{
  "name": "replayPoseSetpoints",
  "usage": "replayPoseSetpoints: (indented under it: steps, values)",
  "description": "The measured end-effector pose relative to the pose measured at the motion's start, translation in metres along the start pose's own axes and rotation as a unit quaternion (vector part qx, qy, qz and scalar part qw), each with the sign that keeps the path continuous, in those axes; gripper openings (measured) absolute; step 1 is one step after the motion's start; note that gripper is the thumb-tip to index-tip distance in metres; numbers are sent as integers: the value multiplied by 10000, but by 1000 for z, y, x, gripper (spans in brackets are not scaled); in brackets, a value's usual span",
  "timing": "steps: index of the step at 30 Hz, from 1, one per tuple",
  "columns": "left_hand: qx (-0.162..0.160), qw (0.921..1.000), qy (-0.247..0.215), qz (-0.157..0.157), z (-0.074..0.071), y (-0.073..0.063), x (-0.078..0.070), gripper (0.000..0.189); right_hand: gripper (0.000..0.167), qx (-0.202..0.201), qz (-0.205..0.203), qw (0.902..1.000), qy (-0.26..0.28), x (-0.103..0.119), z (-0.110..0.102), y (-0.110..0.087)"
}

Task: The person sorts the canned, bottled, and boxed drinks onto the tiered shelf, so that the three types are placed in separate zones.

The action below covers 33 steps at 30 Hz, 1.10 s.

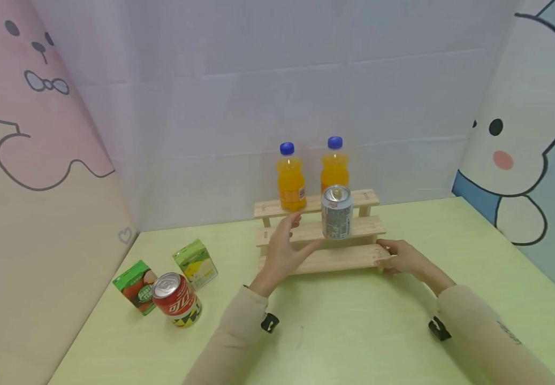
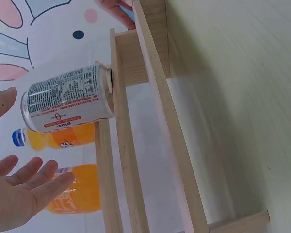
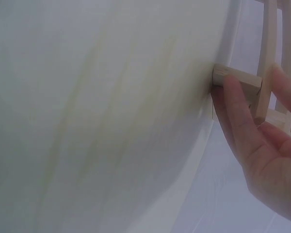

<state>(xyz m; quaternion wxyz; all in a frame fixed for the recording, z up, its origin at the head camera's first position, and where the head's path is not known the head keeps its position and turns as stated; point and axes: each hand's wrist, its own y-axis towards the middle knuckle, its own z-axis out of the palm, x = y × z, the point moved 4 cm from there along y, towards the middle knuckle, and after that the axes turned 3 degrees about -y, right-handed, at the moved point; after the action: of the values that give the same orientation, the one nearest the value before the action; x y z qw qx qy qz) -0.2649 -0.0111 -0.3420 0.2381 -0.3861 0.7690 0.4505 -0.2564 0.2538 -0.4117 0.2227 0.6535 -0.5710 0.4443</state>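
Note:
A three-tier wooden rack (image 1: 335,259) stands at the back of the table. A silver-white drink can (image 1: 337,213) is upright on its middle tier. Just left of the can, my left hand (image 1: 284,255) is spread, thumb and fingers apart, holding nothing; the left wrist view shows a gap between the fingers and the can (image 2: 68,99). With thumb and fingers, my right hand (image 1: 404,258) grips the right end of the lowest tier, at the rack's front leg (image 3: 235,80). Two orange drink bottles with blue caps, a left bottle (image 1: 290,179) and a right bottle (image 1: 335,166), stand on the top tier.
On the left of the table (image 1: 335,337) stand a red drink can (image 1: 177,300), a green juice box (image 1: 137,289) and a yellow-green juice box (image 1: 195,264). A pale cloth wall (image 1: 200,133) rises right behind the rack, with printed panels at both sides.

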Motion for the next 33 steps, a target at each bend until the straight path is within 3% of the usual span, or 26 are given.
replayPoseSetpoints:
  steps: [9, 24, 33]
  values:
    - [-55, 10000, 69, 31, -17, -15, -3, 68, 70, 61, -26, 10000, 46, 1, -1, -1]
    - [-245, 9965, 280, 751, -42, -42, -2, 68, 70, 85, 22, 10000, 39, 1, 1, 0]
    - [-278, 9959, 248, 820, -56, -55, -1, 68, 70, 56, -25, 10000, -11, -1, 0, 1]
